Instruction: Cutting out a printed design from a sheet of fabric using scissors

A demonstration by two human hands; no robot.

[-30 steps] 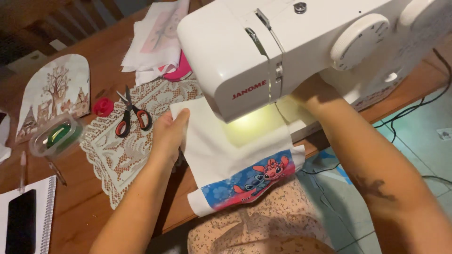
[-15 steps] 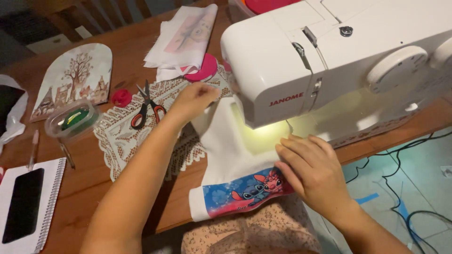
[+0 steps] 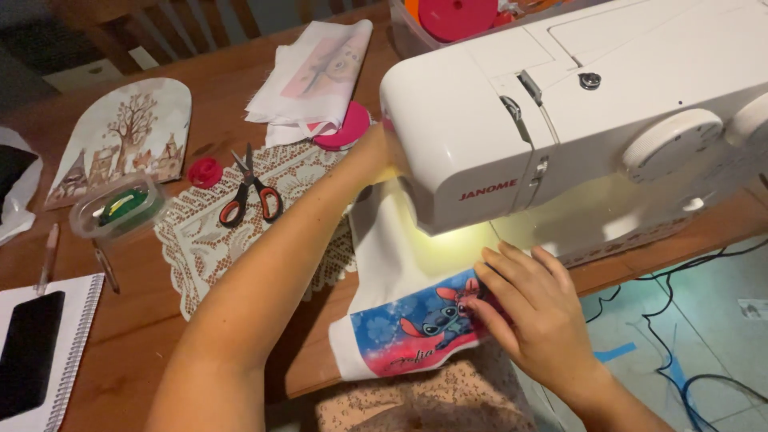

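Note:
A white sewing machine [image 3: 608, 120] stands on the wooden table [image 3: 120, 336], its lamp lighting a white cloth [image 3: 400, 248] under the needle arm. The cloth's near end carries a blue, pink and red cartoon print [image 3: 416, 328] and hangs over the table's front edge. My right hand [image 3: 536, 312] lies flat on the print's right side, fingers spread, pressing it down. My left hand [image 3: 376, 156] reaches behind the machine's left end; the machine hides its fingers, so I cannot see what they touch.
Red-handled scissors [image 3: 252, 196] lie on a lace doily [image 3: 232, 232]. Left of them are a small red spool [image 3: 205, 171], a clear box of green items [image 3: 120, 210], a tree-print fabric piece [image 3: 128, 136], a pen [image 3: 46, 256] and a phone on a notebook [image 3: 32, 352]. Folded fabric [image 3: 320, 72] lies behind; cables [image 3: 680, 352] trail on the floor.
My left hand has moved from the cloth's left edge to behind the machine's left end. My right hand slid left onto the printed part. The view shifted closer.

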